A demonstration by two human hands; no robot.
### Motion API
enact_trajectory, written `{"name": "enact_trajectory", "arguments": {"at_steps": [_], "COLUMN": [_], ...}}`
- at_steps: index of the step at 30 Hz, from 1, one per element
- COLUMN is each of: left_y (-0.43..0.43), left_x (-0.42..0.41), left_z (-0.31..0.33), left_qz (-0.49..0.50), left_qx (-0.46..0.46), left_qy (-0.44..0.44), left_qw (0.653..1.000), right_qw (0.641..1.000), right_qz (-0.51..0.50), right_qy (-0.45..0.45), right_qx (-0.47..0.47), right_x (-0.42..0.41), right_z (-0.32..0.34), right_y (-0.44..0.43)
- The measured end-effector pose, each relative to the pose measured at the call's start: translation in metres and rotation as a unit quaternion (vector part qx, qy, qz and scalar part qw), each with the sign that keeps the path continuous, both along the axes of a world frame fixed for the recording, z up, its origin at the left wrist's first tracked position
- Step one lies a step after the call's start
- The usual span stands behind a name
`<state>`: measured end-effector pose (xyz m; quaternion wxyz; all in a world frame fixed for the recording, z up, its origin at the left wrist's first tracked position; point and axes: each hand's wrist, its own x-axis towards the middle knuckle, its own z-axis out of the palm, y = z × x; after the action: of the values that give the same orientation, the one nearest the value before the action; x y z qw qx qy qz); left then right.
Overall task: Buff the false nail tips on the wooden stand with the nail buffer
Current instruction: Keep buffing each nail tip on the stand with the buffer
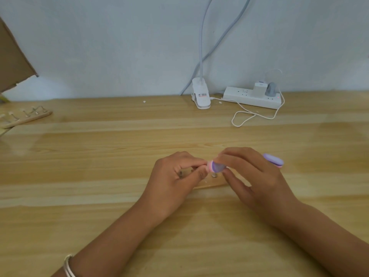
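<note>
The left hand (175, 173) gripped the wooden stand (212, 184) on the tabletop (99, 166), seemingly to steady it, while the right hand (251, 174), fingers curled, held the nail buffer (216, 168) against it.

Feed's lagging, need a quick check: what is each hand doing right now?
Left hand: fingers curled on the wooden stand, holding it.
Right hand: grips the nail buffer.
</note>
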<state>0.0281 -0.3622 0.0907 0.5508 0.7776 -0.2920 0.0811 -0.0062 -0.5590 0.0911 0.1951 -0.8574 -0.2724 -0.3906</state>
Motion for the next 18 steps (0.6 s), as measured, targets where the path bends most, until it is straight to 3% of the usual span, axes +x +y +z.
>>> {"name": "enact_trajectory", "arguments": {"at_steps": [5,11,18], "left_y": [0.000,-0.001,-0.001], "left_x": [0.000,0.001,0.002], "left_z": [-0.001,0.000,-0.002], "left_qz": [0.005,0.013,0.006], "left_qx": [-0.014,0.024,0.011], "left_qy": [0.001,-0.031,-0.028], "left_qw": [1.000,0.999,1.000], "right_qw": [0.998,1.000,0.998], "right_qz": [0.060,0.004,0.045], "right_qy": [-0.005,-0.004,-0.013], "right_qx": [-0.019,-0.004,-0.029], "right_x": [-0.006,0.000,-0.004], "right_z": [-0.007,0.000,-0.005], "right_y": [0.012,-0.001,0.009]}}
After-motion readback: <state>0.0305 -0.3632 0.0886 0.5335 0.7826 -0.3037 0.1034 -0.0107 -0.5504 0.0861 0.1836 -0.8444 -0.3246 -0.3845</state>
